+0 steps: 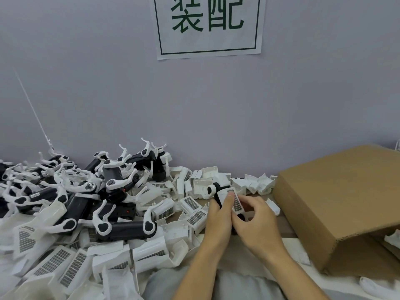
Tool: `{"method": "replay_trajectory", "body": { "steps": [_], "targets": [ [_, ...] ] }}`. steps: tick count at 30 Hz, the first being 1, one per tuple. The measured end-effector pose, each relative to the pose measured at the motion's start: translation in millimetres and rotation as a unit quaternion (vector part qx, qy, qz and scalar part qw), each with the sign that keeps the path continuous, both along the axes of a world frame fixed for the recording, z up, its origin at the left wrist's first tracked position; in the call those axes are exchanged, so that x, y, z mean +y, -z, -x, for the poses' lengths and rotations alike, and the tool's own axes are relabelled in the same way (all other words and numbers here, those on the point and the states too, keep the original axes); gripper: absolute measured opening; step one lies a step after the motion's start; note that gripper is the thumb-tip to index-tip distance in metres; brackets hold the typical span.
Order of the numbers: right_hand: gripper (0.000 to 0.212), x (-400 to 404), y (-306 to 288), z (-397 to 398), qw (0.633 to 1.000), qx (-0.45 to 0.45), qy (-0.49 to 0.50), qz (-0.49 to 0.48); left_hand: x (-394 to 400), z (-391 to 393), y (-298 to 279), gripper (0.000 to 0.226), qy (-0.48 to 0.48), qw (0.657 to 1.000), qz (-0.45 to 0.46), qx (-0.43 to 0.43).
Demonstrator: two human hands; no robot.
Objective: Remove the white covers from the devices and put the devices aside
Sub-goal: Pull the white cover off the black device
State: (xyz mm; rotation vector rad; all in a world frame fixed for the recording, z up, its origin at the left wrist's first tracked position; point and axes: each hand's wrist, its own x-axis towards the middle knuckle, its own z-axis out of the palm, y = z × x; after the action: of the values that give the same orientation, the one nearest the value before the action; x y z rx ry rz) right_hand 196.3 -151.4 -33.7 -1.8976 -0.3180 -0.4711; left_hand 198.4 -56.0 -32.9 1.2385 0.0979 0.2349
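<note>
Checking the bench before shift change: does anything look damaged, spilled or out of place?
Nothing looks damaged. White covers and devices lie in loose heaps; the cardboard box sits tilted.

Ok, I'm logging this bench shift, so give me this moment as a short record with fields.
in hand: black device with white slotted plastic cover, cover still on
left hand: grips the device
right hand: grips the device, fingers at the cover
stripped devices: black-and-white pile, far left
loose covers: white heap, near left
right side: brown cardboard box
</note>
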Motion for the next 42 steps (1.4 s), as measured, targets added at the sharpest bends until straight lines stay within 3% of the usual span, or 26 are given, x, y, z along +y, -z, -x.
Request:
{"method": "replay_trajectory", "body": {
  "steps": [5, 9, 14, 19, 29, 35, 39, 42],
  "targets": [
    [0.029, 0, -1, 2, 1.0, -0.019, 0.01, 0.007, 1, 2, -1, 0.022, 0.006, 0.999, -0.044, -0.007],
    [0.044, 2, -2, 6, 0.998, -0.053, 0.034, 0.012, 1, 2, -2, 0.021, 0.016, 0.999, -0.045, -0.009],
    [0.035, 1, -3, 5, 0.999, -0.031, -0.015, 0.011, 2, 1, -3, 0.015, -0.015, 1.0, 0.014, -0.002],
    [0.032, 5, -3, 9, 0.996, -0.08, 0.024, 0.029, 4, 3, -4, 0.017, 0.006, 1.0, -0.002, -0.028],
    [0.032, 3, -4, 10, 0.997, -0.074, -0.006, 0.018, 5, 3, -4, 0.018, -0.016, 1.0, 0.003, -0.006],
    [0.015, -1, -4, 6, 0.989, 0.048, -0.042, -0.131, 4, 3, -7, 0.038, -0.014, 0.999, 0.037, 0.023],
    [0.038, -1, -12, 8, 0.969, 0.126, -0.07, -0.198, 0, 8, -5, 0.035, 0.008, 0.999, -0.04, -0.012],
    [0.038, 0, -11, 7, 0.967, 0.143, -0.062, -0.199, 0, 10, -7, 0.038, -0.013, 0.993, -0.109, -0.029]
  ]
}}
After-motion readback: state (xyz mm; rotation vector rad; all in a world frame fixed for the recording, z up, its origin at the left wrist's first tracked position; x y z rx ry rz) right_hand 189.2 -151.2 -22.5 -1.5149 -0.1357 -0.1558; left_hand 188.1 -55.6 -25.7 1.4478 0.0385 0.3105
